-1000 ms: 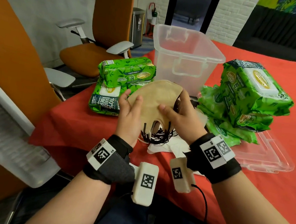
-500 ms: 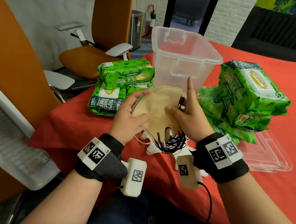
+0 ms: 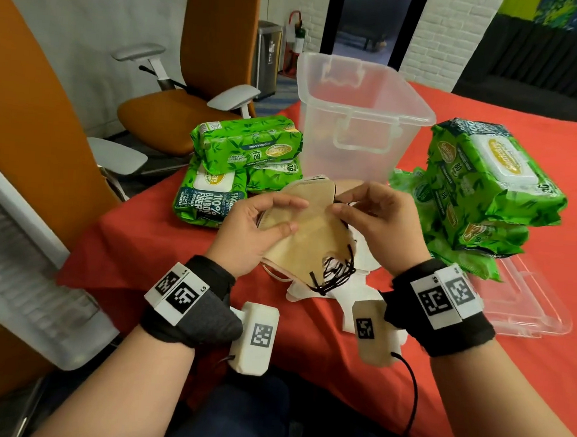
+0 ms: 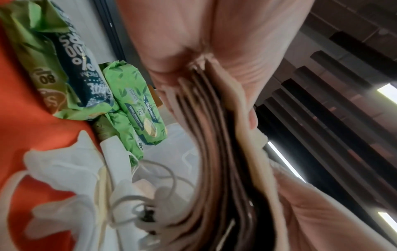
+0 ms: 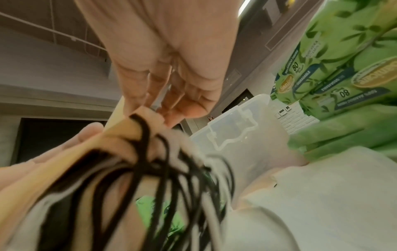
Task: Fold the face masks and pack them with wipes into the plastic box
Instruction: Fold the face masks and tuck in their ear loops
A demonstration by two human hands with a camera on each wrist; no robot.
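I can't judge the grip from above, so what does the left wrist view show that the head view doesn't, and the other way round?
Only the left wrist view: the edges of many stacked layers in the mask stack, clamped between thumb and fingers, and white masks seen from low down.
Only the head view: both hands, left hand and right hand, the whole plastic box, its lid, and the right-side wipes.
Both: the tan stack in the left hand's grip, the left-side wipes, and the red cloth.

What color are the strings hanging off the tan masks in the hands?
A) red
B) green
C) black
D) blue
C: the ear loops dangling from the tan masks, held by the left hand and the right hand, are black.
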